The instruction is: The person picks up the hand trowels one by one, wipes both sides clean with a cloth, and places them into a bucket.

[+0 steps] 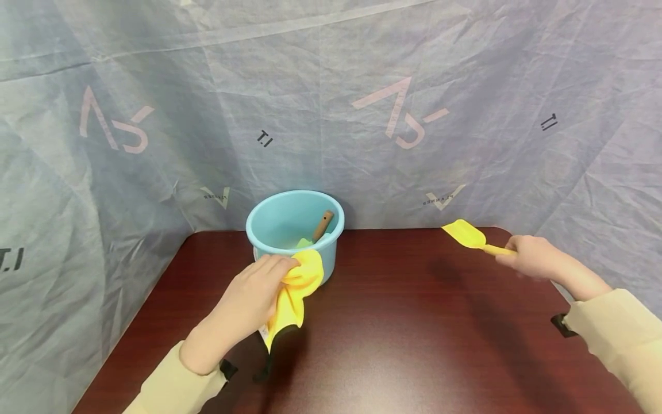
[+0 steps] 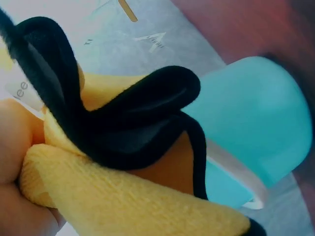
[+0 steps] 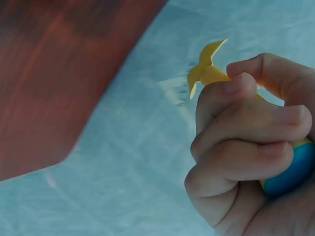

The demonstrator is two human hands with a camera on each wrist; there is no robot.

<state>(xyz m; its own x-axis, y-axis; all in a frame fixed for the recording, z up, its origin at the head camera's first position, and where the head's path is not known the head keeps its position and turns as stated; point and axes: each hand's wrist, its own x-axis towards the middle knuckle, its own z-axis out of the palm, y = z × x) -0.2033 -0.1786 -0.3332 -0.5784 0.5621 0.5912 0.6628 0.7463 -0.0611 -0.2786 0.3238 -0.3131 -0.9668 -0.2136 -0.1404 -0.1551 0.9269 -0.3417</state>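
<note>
My left hand (image 1: 253, 294) grips a yellow cloth (image 1: 291, 307) with black edging and a white tag, which hangs in folds in front of the light blue bucket (image 1: 331, 261). Up close in the left wrist view, the cloth (image 2: 133, 196) covers part of the bucket (image 2: 261, 113). At the right, my right hand (image 1: 535, 257) holds a small yellow shovel (image 1: 466, 234) by its handle, above the table, its blade pointing left. The right wrist view shows fingers (image 3: 241, 162) curled round the handle, whose end (image 3: 293, 172) is blue.
Inside the bucket leans a tool with a wooden handle (image 1: 323, 225), beside something pale green (image 1: 304, 243). The dark red-brown table (image 1: 393, 322) is bounded by a grey printed sheet (image 1: 320, 103) at the back and sides.
</note>
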